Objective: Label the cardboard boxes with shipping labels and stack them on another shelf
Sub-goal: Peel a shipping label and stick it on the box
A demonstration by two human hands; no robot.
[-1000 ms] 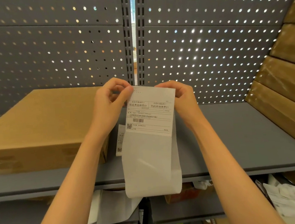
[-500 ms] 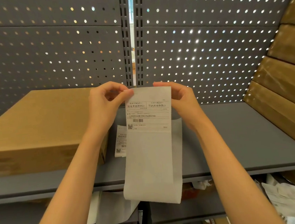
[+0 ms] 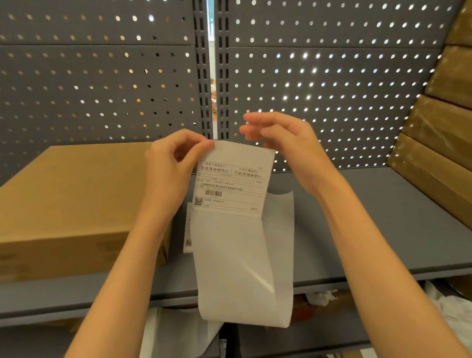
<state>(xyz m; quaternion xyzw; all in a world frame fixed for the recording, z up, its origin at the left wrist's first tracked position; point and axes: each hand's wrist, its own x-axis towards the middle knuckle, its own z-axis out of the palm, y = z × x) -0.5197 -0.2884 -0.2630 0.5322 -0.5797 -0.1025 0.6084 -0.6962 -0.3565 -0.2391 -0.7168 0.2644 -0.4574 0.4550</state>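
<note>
Here, a white printed shipping label was held above the grey metal shelf.

The left hand pinched the label's top-left corner; its translucent backing strip hung below. The right hand hovered beside the top-right corner, fingers relaxed, grasping nothing. A flat brown cardboard box lay on the shelf at left; stacked brown boxes leaned at right.

The label is matt white paper, printed black; its backing strip is glossy and faintly translucent. The box is matt brown cardboard. The stacked boxes show shiny tape. The shelf and pegboard are matt grey painted metal.
</note>
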